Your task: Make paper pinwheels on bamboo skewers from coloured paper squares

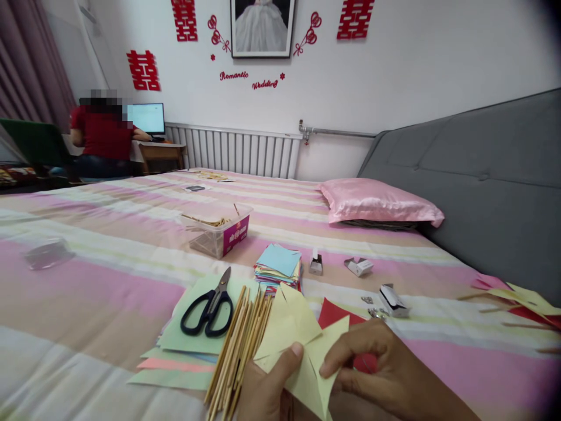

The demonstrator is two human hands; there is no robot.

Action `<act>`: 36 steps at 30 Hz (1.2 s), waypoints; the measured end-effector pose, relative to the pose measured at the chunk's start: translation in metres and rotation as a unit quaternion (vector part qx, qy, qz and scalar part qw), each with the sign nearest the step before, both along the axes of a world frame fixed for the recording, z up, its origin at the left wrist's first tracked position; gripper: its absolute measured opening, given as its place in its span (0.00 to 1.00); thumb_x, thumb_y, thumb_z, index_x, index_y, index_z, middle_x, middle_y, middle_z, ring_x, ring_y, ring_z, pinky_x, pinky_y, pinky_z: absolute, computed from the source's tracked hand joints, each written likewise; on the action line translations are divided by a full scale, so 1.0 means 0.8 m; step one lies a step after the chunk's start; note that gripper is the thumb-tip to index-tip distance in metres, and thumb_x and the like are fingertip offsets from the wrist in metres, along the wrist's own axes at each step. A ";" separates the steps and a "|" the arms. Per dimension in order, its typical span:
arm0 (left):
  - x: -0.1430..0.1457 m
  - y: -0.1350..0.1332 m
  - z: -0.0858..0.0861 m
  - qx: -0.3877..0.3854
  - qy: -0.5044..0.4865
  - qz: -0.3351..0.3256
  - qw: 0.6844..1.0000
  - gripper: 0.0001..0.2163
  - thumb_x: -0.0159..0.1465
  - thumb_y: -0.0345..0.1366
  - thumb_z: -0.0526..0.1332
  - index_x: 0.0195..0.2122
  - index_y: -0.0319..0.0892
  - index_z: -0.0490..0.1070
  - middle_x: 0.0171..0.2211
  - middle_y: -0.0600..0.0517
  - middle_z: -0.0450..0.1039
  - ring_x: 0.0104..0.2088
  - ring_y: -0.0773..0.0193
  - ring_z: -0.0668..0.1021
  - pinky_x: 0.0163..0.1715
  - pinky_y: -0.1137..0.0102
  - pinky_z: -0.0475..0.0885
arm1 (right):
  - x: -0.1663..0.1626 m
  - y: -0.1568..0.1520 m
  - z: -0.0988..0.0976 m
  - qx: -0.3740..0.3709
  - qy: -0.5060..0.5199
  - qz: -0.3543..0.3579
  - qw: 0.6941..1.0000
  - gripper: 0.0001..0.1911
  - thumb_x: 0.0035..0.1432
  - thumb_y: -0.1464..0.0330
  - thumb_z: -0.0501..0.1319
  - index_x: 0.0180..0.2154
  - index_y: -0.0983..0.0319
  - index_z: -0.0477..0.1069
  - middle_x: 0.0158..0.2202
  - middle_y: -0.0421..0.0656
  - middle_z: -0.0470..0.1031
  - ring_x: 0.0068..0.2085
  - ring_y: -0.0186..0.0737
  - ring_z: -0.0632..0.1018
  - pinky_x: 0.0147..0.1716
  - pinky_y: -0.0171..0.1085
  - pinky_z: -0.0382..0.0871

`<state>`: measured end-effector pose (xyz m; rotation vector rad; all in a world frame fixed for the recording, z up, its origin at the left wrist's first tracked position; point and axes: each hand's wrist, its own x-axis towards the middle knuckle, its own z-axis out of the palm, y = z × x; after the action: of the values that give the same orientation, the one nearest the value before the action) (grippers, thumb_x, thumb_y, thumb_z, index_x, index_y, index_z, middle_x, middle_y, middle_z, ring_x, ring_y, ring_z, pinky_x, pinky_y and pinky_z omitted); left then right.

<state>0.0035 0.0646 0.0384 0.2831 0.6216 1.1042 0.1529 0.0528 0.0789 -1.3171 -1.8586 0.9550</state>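
A pale yellow sheet of paper (287, 324) with slits cut towards its middle is held between my two hands. My left hand (265, 389) grips its lower left part, with the thumb pressed near the centre. On the right, my right hand (381, 368) pinches one pointed flap between thumb and fingers. Red paper (336, 311) shows behind the yellow sheet, partly hidden. Left of my hands lies a bundle of thin wooden sticks (239, 345). Black-handled scissors (210, 313) rest on light green paper (175, 339).
Beyond my hands are a stack of coloured paper squares (279, 260), a clear plastic box (214, 240) holding sticks, small white boxes (359, 266) and metal bits (377, 313). Paper pieces on sticks (526, 301) lie far right, below a pink pillow (381, 202). A person (105, 134) sits at a desk.
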 end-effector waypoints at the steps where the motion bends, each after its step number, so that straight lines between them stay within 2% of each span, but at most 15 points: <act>1: 0.000 0.000 0.000 0.007 0.010 -0.002 1.000 0.32 0.49 0.28 0.65 0.56 0.38 0.59 0.33 0.43 0.80 0.37 0.48 0.79 0.38 0.60 0.72 | 0.000 0.001 -0.002 -0.001 0.008 -0.004 1.000 0.04 0.46 0.73 0.64 0.26 0.60 0.78 0.23 0.39 0.79 0.26 0.34 0.76 0.28 0.29 0.67; 4: 0.000 0.002 -0.007 0.044 0.062 0.006 0.997 0.30 0.49 0.30 0.65 0.54 0.36 0.61 0.32 0.43 0.80 0.36 0.49 0.79 0.39 0.59 0.71 | -0.004 0.002 -0.008 -0.024 0.040 -0.019 0.999 0.02 0.45 0.72 0.66 0.23 0.62 0.77 0.22 0.39 0.77 0.26 0.33 0.75 0.27 0.29 0.66; 7: 0.000 0.006 -0.019 0.072 0.132 0.058 0.987 0.30 0.45 0.32 0.68 0.51 0.37 0.66 0.35 0.43 0.79 0.39 0.49 0.78 0.41 0.61 0.71 | -0.011 0.003 -0.010 -0.044 0.075 -0.047 0.995 0.05 0.44 0.70 0.67 0.20 0.64 0.75 0.20 0.39 0.74 0.25 0.32 0.72 0.25 0.29 0.64; 11: 0.002 0.010 -0.030 0.083 0.217 0.092 0.968 0.29 0.41 0.34 0.70 0.47 0.36 0.70 0.35 0.41 0.79 0.37 0.48 0.78 0.36 0.61 0.72 | -0.021 0.005 -0.010 -0.075 0.131 -0.084 0.985 0.07 0.43 0.69 0.68 0.19 0.64 0.72 0.20 0.38 0.72 0.24 0.32 0.71 0.25 0.30 0.63; 16: 0.003 0.008 -0.029 0.100 0.241 0.109 0.959 0.25 0.40 0.36 0.70 0.42 0.34 0.73 0.29 0.42 0.80 0.32 0.49 0.79 0.32 0.63 0.73 | -0.025 0.006 -0.012 -0.100 0.186 -0.096 0.973 0.09 0.45 0.68 0.67 0.20 0.64 0.69 0.20 0.38 0.72 0.25 0.32 0.72 0.26 0.30 0.64; 24: 0.005 0.003 -0.018 0.106 0.284 0.112 0.946 0.14 0.41 0.37 0.70 0.27 0.34 0.76 0.26 0.43 0.80 0.30 0.51 0.79 0.29 0.65 0.73 | -0.027 0.009 -0.020 -0.098 0.163 -0.127 0.973 0.12 0.49 0.65 0.63 0.21 0.63 0.65 0.18 0.37 0.70 0.23 0.33 0.73 0.24 0.31 0.64; 30: 0.008 -0.001 -0.007 0.105 0.259 0.127 0.952 0.12 0.40 0.37 0.70 0.24 0.34 0.77 0.24 0.43 0.80 0.26 0.55 0.79 0.26 0.68 0.73 | -0.026 0.009 -0.021 -0.100 0.153 -0.141 0.973 0.12 0.49 0.63 0.62 0.21 0.63 0.64 0.18 0.37 0.70 0.23 0.34 0.73 0.25 0.32 0.64; 36: 0.008 0.000 -0.008 0.074 0.234 0.111 0.963 0.12 0.39 0.36 0.71 0.23 0.35 0.77 0.23 0.44 0.79 0.25 0.55 0.79 0.25 0.69 0.72 | -0.027 0.009 -0.020 -0.100 0.147 -0.146 0.973 0.13 0.49 0.62 0.62 0.21 0.63 0.64 0.17 0.37 0.69 0.21 0.32 0.71 0.24 0.32 0.63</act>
<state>0.0100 0.0646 0.0318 0.6266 1.0108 1.3133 0.1311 0.0596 0.0630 -1.4309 -1.3318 1.1280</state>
